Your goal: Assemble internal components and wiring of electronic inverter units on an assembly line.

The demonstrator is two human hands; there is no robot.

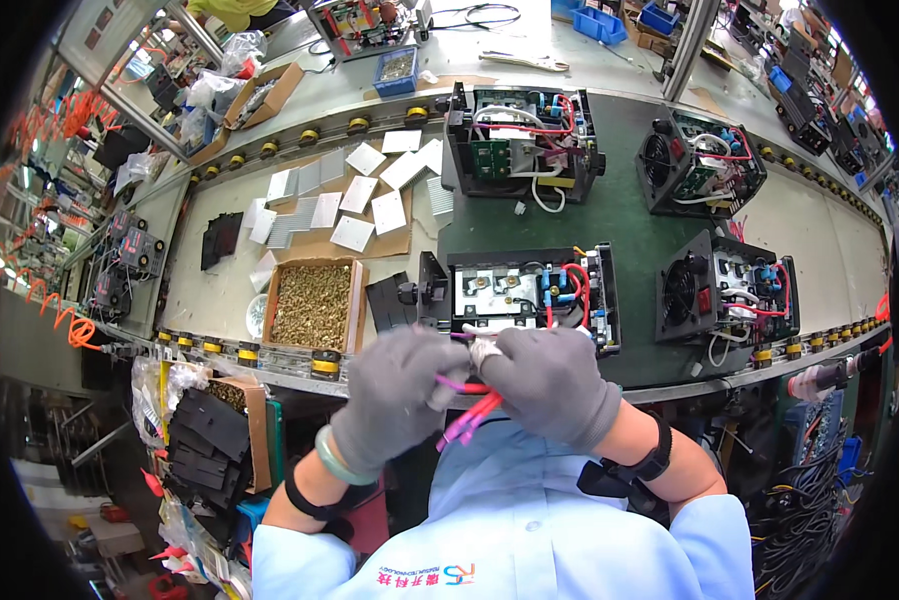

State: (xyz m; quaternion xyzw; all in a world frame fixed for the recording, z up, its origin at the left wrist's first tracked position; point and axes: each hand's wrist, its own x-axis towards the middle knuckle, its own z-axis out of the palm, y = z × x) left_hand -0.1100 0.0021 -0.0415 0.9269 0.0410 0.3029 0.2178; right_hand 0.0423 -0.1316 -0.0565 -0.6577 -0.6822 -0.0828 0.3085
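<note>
Both my hands wear grey gloves and meet at the bench's front edge. My right hand (pixel 559 385) is closed around a bundle of red wires (pixel 482 412) with purple ends, which hang toward my shirt. A whitish piece (pixel 483 350) shows at its fingertips, too small to name. My left hand (pixel 394 390), a little blurred, has its fingers pinched together beside a purple wire end; what they grip is partly hidden. Just beyond my hands lies an open black device chassis (pixel 529 285) with a silvery metal plate, blue parts and red wires.
Other open chassis stand behind (pixel 524 145) and to the right (pixel 724 285) on a green mat (pixel 629 250). Left are a box of small brass-coloured screws (pixel 312 305), scattered metal plates (pixel 357 195) and black panels (pixel 221 240). Roller tracks (pixel 325 362) edge the bench.
</note>
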